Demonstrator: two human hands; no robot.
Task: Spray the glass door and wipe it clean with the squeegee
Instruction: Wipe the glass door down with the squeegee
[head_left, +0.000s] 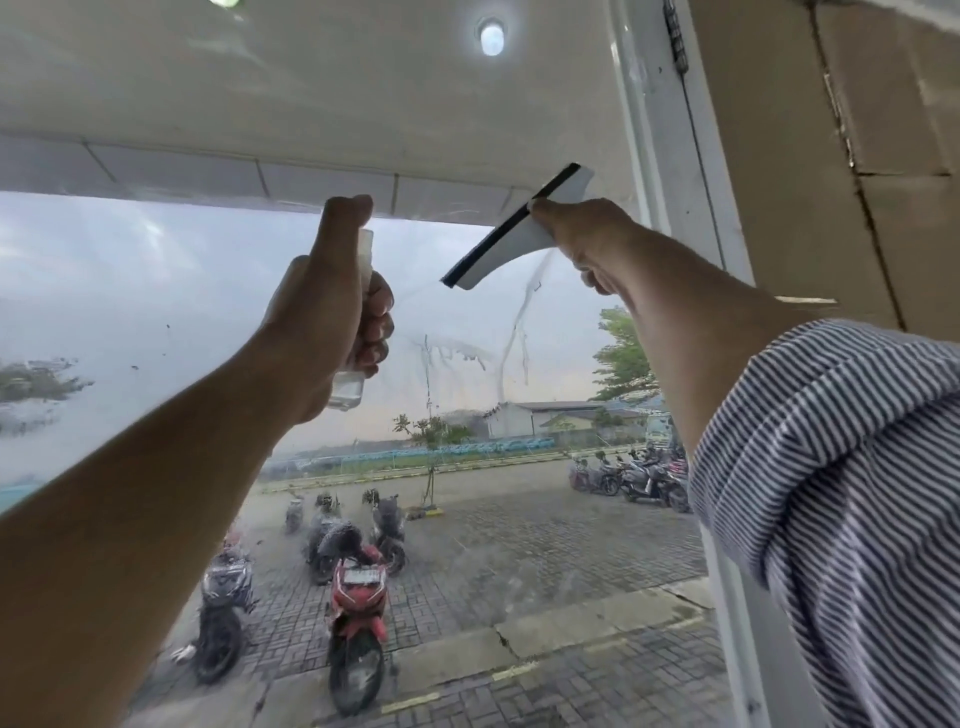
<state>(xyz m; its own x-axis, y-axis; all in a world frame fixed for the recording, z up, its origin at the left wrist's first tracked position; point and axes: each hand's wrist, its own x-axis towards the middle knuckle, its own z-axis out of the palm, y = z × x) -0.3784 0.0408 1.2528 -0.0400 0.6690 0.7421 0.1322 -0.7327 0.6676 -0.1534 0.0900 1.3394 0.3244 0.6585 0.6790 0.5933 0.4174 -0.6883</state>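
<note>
The glass door (156, 291) fills the view, wet with droplets and with streaks running down near its upper right. My left hand (332, 312) grips a small clear spray bottle (349, 384), held up near the glass, with one finger raised onto its top. My right hand (582, 239) holds a white squeegee (519, 234) with a black rubber blade. The blade is tilted diagonally against the upper right of the glass, close to the door frame.
The white door frame (660, 171) runs down the right side, with a brown wall (831, 130) beyond it. Through the glass I see parked motorbikes (358, 587), paving, a ceiling lamp (491, 37) and sky.
</note>
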